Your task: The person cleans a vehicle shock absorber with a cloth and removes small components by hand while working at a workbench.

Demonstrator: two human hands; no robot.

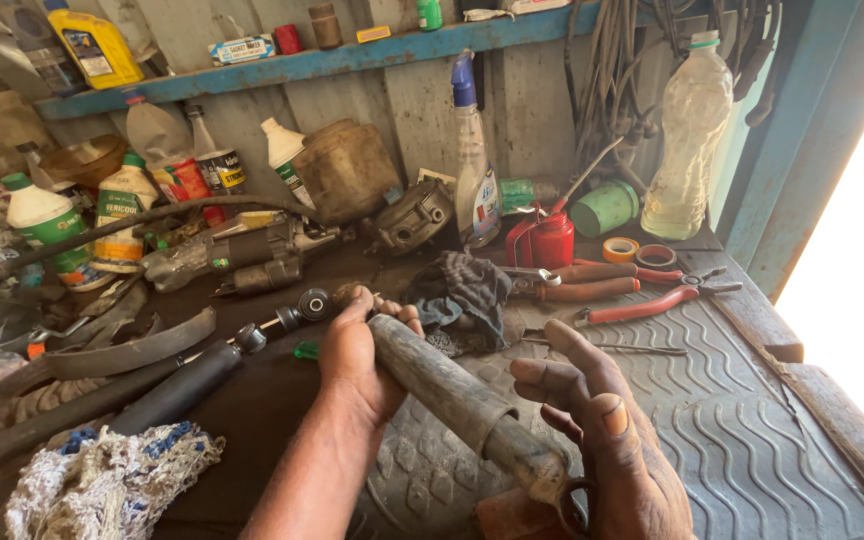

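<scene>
My left hand [357, 355] grips the upper end of a dirty grey shock absorber [452, 395] that slants down to the right across the bench. Its lower end, with a metal eye ring [572, 505], rests in the palm of my right hand [612, 440], whose fingers are spread and curled loosely beside the tube. A second black shock absorber [177, 390] lies on the bench to the left. Under my hands lies a ribbed black rubber mat [752, 440].
A dark rag [467, 290], red-handled pliers [592, 282] and snips [652, 303] lie behind my hands. A red oil can [550, 238], spray bottle [472, 170], several plastic bottles, tape rolls [620, 248], a starter motor [252, 255] and a netted cloth [102, 485] crowd the bench.
</scene>
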